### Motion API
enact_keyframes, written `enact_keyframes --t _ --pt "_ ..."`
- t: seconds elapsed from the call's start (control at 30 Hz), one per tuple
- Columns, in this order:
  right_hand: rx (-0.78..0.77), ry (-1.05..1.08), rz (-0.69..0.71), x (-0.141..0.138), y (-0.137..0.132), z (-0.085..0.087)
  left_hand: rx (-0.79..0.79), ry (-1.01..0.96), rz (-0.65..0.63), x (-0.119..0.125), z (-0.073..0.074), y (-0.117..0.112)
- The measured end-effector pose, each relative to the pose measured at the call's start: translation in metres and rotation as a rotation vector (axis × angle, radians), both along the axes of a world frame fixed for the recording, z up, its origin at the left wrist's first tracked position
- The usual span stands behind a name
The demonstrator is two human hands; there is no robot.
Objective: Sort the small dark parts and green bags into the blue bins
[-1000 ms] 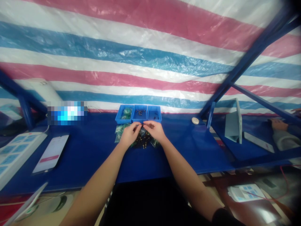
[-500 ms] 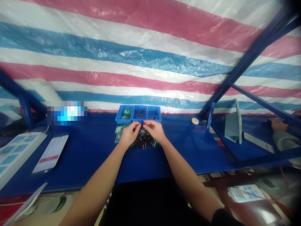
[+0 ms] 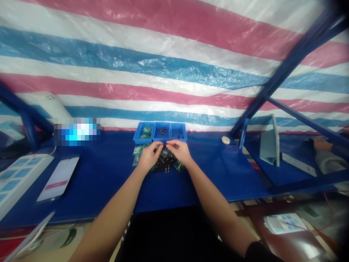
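Note:
My left hand and my right hand meet fingertip to fingertip over a pile of small black and brass-coloured parts. Both are closed in a pinch. Between them is a small dark piece, too small to name. Green-tinted plastic packets lie beside my left hand, and more show under the pile's right side. Just behind my hands stand three blue bins in a row. Packets lie in the left bin, several small dark parts in the middle bin, and a few dark bits in the right bin.
A phone and a white power strip lie on the blue table at left. A round pale object sits at right, near a blue frame post. Beyond it are a tablet stand and another person's hand.
Almost nothing differs. My hands keep the same pinch over the pile, and the view has shifted very slightly.

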State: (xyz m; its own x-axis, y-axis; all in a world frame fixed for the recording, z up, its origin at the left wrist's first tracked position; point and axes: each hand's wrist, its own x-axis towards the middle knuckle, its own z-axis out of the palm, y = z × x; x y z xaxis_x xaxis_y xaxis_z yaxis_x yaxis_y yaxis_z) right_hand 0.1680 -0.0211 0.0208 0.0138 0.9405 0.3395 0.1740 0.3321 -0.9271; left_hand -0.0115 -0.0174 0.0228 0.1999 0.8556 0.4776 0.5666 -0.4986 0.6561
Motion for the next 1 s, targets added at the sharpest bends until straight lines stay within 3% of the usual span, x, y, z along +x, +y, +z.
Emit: enact_keyframes --t 1.0 --pt "-0.008 0.010 0.022 -0.0004 -0.0002 0.0006 -0.028 -0.027 -0.017 0.0000 0.0050 -0.0036"
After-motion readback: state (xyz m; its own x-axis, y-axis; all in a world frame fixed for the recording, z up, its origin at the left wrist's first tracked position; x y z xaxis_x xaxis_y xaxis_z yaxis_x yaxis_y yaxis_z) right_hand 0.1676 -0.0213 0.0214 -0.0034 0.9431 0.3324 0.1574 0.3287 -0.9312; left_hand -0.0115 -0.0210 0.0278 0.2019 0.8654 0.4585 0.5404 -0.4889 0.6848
